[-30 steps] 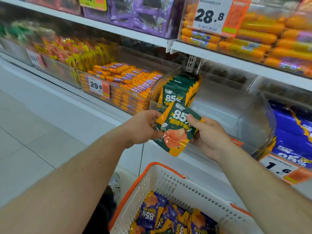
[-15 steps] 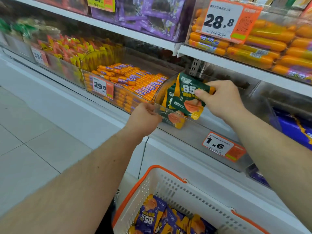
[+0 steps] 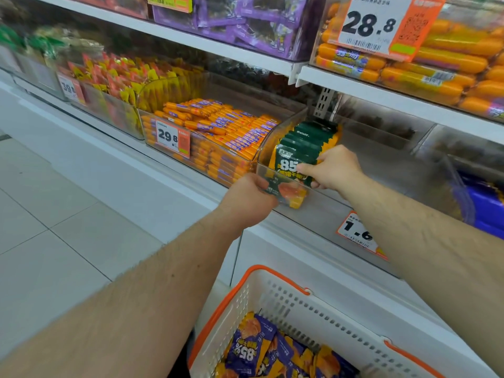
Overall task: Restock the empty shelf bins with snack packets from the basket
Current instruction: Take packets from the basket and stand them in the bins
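Note:
A clear shelf bin (image 3: 321, 214) holds a row of upright green snack packets (image 3: 308, 137) at its left end. My right hand (image 3: 331, 167) reaches into the bin and pinches the front green packet (image 3: 287, 166) at its right edge, setting it against the row. My left hand (image 3: 249, 197) grips the bin's front left corner. Below, a white basket with an orange rim (image 3: 275, 279) holds several purple and orange snack packets (image 3: 251, 347).
Left of the bin stands a bin of orange sausage sticks (image 3: 218, 132) with a 29.8 price tag (image 3: 167, 136). A 1.6 price tag (image 3: 354, 233) hangs on the bin front. Blue packets (image 3: 485, 203) fill the bin at the right. A shelf of orange sausages (image 3: 436, 75) hangs overhead.
My right hand has carried the green packet from in front of the shelf down into the bin, against the row. My left hand let go of the packet and took hold of the bin's corner.

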{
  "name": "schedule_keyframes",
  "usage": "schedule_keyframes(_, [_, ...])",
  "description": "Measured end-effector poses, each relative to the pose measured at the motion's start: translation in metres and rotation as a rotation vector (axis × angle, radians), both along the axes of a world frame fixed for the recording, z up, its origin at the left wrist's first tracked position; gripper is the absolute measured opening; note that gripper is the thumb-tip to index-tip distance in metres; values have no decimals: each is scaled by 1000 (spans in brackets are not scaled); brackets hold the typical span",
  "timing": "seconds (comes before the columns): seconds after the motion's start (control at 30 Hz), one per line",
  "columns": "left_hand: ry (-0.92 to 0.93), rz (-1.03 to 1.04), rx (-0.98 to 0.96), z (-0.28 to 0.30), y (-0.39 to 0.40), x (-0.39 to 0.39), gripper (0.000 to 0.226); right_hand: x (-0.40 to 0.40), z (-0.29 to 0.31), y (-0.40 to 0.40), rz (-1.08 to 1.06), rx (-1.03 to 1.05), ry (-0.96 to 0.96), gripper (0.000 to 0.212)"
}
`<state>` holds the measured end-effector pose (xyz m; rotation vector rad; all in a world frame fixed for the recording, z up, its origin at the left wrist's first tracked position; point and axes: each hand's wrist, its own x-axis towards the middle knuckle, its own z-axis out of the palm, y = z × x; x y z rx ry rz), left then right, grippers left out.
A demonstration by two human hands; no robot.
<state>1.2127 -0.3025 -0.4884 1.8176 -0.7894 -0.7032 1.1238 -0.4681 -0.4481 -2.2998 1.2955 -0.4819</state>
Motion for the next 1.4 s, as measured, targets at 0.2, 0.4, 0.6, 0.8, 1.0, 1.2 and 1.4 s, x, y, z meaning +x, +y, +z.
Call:
schedule_keyframes(0.2, [-19,-49,40,0,-2,-9,29,-9,0,-8,-62,2,13,37])
schedule_keyframes(0.4, [-83,-126,79,-2,-1,-18,13,-21,-3,1,-109,-251,-5,30])
schedule_keyframes(0.6, [-322,-375,315,-17,-3,-29,34,-42,-40,57,344,-866,-512,6])
schedule_keyframes(0.8, [-553,-827,713,-40,0,-50,48,-86,-120,96,257,-494,-580,8])
schedule_keyframes(1.0, [-639,-1018,876,-66,0,-70,46,-140,-247,106,174,192,139,20])
schedule_keyframes(1.2, [-629,-1006,860,-69,-11,-77,46,-171,-334,118,279,440,687,9])
schedule_keyframes(1.4, [-618,-999,867,-74,-18,-78,45,-180,-354,126,297,529,663,22])
